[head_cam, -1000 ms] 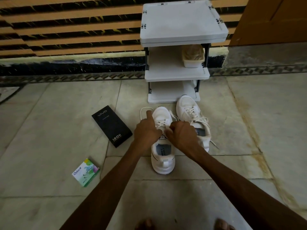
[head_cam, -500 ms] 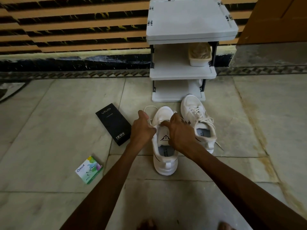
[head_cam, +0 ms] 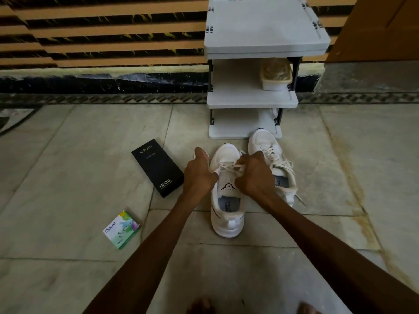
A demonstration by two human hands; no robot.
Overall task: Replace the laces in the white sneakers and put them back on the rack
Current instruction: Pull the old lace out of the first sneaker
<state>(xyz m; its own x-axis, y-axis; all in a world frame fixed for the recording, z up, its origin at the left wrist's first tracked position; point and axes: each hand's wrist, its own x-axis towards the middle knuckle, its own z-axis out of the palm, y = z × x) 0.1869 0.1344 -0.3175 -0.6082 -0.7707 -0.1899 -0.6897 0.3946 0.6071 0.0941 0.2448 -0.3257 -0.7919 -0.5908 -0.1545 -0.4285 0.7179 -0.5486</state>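
Observation:
Two white sneakers stand on the stone floor in front of a white three-shelf rack (head_cam: 251,100). The nearer sneaker (head_cam: 226,209) points away from me, its tongue with a black triangle logo showing. My left hand (head_cam: 199,175) is curled at its left side and pinches a white lace. My right hand (head_cam: 254,175) is curled over the lace crossings (head_cam: 229,166) and grips the lace there. The second sneaker (head_cam: 272,159) lies to the right, laced, with loose lace ends trailing at its side.
A black phone box (head_cam: 157,167) lies left of the sneakers. A small green and white carton (head_cam: 122,230) sits nearer me on the left. A cream tub (head_cam: 275,75) rests on the rack's middle shelf. My toes (head_cam: 199,305) show at the bottom edge.
My right hand has shifted from over the shoe's opening up to the lace crossings, uncovering the tongue logo. My left hand has stayed at the shoe's left side.

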